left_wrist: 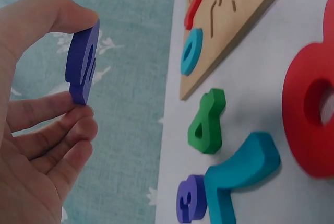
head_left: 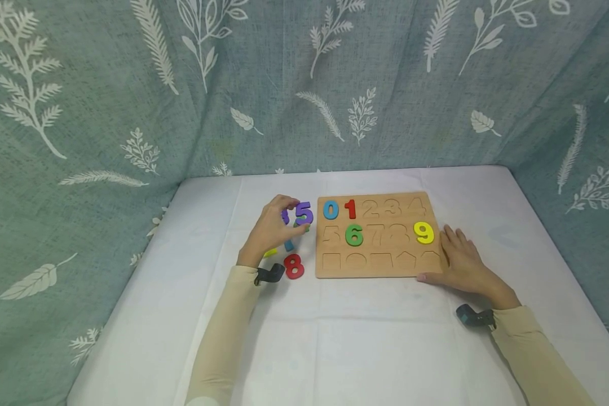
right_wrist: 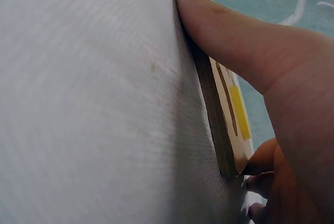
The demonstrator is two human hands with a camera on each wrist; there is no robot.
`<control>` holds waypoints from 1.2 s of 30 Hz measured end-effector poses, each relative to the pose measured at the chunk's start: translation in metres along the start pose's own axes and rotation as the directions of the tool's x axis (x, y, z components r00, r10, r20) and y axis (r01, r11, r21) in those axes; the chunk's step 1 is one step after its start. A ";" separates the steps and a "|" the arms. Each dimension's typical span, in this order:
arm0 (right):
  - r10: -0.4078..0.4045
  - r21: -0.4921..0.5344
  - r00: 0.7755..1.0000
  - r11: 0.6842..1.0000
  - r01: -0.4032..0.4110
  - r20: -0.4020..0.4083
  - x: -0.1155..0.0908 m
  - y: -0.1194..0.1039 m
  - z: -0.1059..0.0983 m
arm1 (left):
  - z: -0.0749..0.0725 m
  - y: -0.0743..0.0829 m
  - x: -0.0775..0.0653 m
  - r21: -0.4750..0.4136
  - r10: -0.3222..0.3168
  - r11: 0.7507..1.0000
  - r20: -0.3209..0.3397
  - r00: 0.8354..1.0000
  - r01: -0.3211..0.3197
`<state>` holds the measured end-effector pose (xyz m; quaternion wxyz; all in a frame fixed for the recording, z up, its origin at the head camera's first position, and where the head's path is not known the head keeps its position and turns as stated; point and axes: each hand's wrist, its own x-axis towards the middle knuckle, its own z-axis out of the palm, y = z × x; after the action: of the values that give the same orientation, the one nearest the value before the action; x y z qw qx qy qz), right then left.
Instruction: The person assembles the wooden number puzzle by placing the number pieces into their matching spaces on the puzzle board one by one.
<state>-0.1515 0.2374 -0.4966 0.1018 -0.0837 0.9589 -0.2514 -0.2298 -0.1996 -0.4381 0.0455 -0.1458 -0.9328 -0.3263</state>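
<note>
My left hand (head_left: 269,230) pinches a purple number 5 (head_left: 304,212) between thumb and fingertips, just left of the wooden number board (head_left: 335,274). In the left wrist view the 5 (left_wrist: 78,62) is edge-on, with the thumb at one end and fingers at the other. My right hand (head_left: 464,268) rests against the board's near right corner, its thumb along the front edge and its fingers by the right side. A blue 0 (head_left: 326,210), red 1 (head_left: 352,210), green 6 (head_left: 354,238) and yellow 9 (head_left: 424,239) sit on the board.
Loose numbers lie left of the board: a red 8 (head_left: 294,266), a green 4 (left_wrist: 213,117), a blue 7 (left_wrist: 240,164), a purple 3 (left_wrist: 197,198) and a partly hidden yellow piece (head_left: 270,252). A leaf-patterned curtain (head_left: 284,113) hangs behind the white-covered table (head_left: 375,338).
</note>
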 end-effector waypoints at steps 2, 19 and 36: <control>0.002 -0.002 1.000 1.000 -0.002 0.000 0.000 0.000 0.000 | 0.003 0.001 0.001 -0.006 0.015 1.000 0.002 1.000 -0.015; 0.005 0.001 1.000 1.000 -0.005 0.001 0.000 0.000 -0.001 | 0.027 0.008 0.007 -0.053 0.041 0.998 0.068 0.997 -0.037; 0.001 -0.002 1.000 1.000 -0.001 -0.002 0.000 -0.002 -0.002 | 0.047 0.004 0.009 -0.029 0.081 0.997 0.107 0.991 -0.078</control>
<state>-0.1515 0.2369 -0.4945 0.1010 -0.0831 0.9592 -0.2506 -0.2369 -0.1645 -0.4709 0.0062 -0.2007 -0.9232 -0.3276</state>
